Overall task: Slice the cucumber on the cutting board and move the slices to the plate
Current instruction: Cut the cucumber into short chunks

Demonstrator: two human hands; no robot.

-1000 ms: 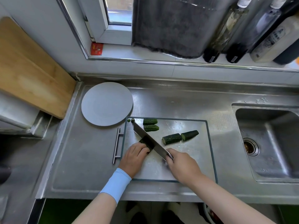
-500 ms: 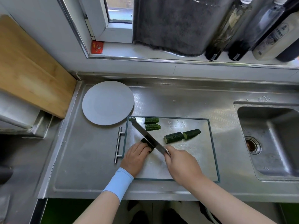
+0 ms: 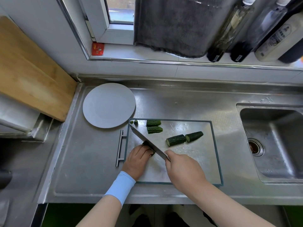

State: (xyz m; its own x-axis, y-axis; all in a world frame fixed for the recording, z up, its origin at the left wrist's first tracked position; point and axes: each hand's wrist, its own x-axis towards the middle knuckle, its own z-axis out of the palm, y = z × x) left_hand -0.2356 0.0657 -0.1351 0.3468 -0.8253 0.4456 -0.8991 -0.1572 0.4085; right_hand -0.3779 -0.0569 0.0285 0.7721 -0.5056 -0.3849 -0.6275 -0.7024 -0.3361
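L hand (image 3: 137, 158) still holds cucumber pc (image 3: 146, 143); R hand (image 3: 182, 167) still grips knife (image 3: 144, 138).

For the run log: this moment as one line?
phase: slicing | left hand: holds cucumber piece on cutting board | right hand: grips knife | plate: no slices yet
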